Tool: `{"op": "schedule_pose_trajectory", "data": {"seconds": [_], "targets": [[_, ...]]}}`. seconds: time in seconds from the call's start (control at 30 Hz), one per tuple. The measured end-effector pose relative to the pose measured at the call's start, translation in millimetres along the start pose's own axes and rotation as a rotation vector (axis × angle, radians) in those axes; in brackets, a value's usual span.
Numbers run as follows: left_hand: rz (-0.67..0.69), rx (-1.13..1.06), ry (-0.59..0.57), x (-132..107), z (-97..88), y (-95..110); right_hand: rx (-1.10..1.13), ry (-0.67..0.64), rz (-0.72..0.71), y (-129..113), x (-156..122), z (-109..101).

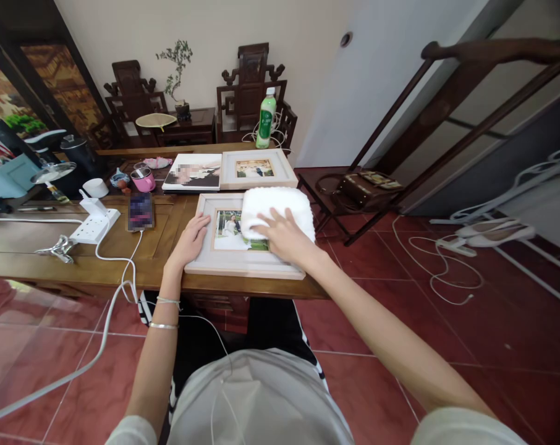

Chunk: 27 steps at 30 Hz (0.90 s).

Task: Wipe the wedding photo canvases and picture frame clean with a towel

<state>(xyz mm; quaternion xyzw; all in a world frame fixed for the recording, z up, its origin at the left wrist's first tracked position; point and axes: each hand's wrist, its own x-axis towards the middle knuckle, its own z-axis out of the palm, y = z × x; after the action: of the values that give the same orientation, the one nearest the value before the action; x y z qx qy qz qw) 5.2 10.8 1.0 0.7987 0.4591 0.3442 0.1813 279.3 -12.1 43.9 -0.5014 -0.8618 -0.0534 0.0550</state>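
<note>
A pale wooden picture frame (224, 264) lies flat at the near edge of the wooden table (29, 241), with a photo under its glass. My left hand (190, 240) rests on the frame's left border, fingers stretched out flat. My right hand (282, 236) lies palm down, fingers spread, on a folded white towel (280, 205) that covers the frame's right part and upper right corner. A second framed photo (256, 168) and a photo book (194, 171) lie just beyond on the table.
On the table's left are a phone (141, 211) on a cable, a white power strip (96, 222), a metal clip (57, 250), a pink cup (143, 180). A green bottle (266, 118) stands at the back. Carved chairs, a stool with a handbag (358, 186) and floor cables surround it.
</note>
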Motion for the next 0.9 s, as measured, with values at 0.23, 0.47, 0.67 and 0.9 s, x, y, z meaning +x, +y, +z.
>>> {"op": "schedule_pose_trajectory", "data": {"seconds": [0.23, 0.47, 0.67, 0.9], "targets": [[0.016, 0.063, -0.042, 1.2, 0.5, 0.5, 0.183, -0.102, -0.22, -51.7, -91.9, -45.7], [0.066, 0.088, -0.086, 3.1, -1.7, -6.4, 0.227, -0.056, -0.128, -34.1, -53.5, -21.5], [0.088, 0.087, -0.084, 3.0, -1.3, -12.5, 0.119, 0.096, 0.099, 18.2, 26.7, 3.2], [0.05, 0.054, -0.055, 0.7, 1.4, -7.2, 0.035, -0.065, -0.046, -9.5, 4.3, -4.5]]}}
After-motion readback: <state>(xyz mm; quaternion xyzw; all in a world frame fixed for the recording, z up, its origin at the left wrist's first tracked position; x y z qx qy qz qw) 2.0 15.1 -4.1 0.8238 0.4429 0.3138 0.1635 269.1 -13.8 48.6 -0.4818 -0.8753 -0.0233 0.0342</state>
